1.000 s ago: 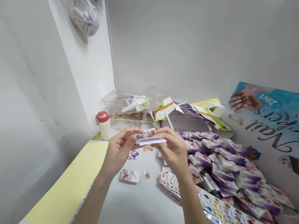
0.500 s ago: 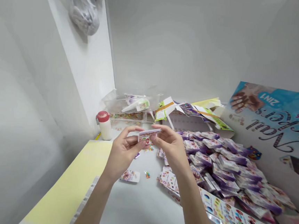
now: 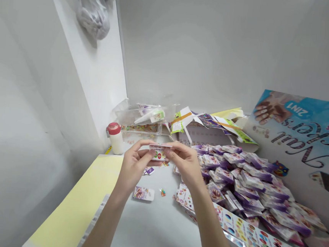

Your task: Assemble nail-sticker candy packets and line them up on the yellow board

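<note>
Left hand [image 3: 132,166]: thumb and fingers pinch the left end of the card, thumb on the near face.
Right hand [image 3: 186,166]: pinches the right end the same way, thumb in front, fingers behind along the top edge.
Card [image 3: 158,154]: between the two hands, raised over the table; its near face shows red and green round prints.
Table [image 3: 155,230]: below the card, a small box [image 3: 143,193] lies flat, with a small packet [image 3: 162,192] just to its right.
Pile [image 3: 243,180]: many white and purple boxes heaped to the right of the right hand.
Strips [image 3: 261,237]: printed with colored designs, lying in front of the pile, partly behind the right forearm.
Bottle [image 3: 115,138]: white with a red lid, upright beyond the left hand.
Sheet [image 3: 80,197]: yellow, left of the left forearm.
</note>
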The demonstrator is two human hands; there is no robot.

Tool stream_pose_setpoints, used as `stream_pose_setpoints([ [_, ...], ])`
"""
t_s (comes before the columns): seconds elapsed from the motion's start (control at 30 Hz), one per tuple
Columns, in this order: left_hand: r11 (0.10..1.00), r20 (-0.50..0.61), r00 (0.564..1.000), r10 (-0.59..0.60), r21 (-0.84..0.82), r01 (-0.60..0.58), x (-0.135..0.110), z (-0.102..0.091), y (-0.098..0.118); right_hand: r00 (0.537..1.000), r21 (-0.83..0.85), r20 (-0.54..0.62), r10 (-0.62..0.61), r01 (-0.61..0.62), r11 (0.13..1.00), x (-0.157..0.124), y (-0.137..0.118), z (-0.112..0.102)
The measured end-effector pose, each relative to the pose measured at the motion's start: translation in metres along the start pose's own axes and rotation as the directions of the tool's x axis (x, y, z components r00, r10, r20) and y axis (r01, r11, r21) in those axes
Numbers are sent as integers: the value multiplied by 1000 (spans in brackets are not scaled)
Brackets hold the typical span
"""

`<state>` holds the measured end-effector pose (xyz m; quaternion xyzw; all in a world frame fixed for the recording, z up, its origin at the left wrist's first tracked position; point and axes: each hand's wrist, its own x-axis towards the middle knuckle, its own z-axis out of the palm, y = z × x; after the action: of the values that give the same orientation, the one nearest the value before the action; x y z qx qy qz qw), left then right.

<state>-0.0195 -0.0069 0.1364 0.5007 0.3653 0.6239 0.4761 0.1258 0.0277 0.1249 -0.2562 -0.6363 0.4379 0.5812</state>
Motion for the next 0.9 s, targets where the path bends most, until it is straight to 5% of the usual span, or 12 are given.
stream_pose_setpoints([
  [0.27, 999, -17, 1000, 0, -53, -1, 0, -3, 3, 973, -262, 72, -221, 232, 937, -4, -11, -6],
  [0.43, 999, 85, 996, 0, -44, 4, -3, -6, 8, 959, -318, 97, -265, 282, 905, -5, -15, -10],
  [0.53, 998, 73, 997, 25, 62, -30, -5, -5, 7, 979, -283, 95, -182, 201, 938, -4, -16, -12],
  [0.73, 957, 43, 996, 83, 275, -91, -5, 1, -1, 982, -44, 113, 154, -150, 988, -1, -7, -18],
  [0.9, 858, 20, 976, 217, 474, -200, -4, 3, -11, 991, -14, 39, 128, -128, 992, 3, 3, -14],
])
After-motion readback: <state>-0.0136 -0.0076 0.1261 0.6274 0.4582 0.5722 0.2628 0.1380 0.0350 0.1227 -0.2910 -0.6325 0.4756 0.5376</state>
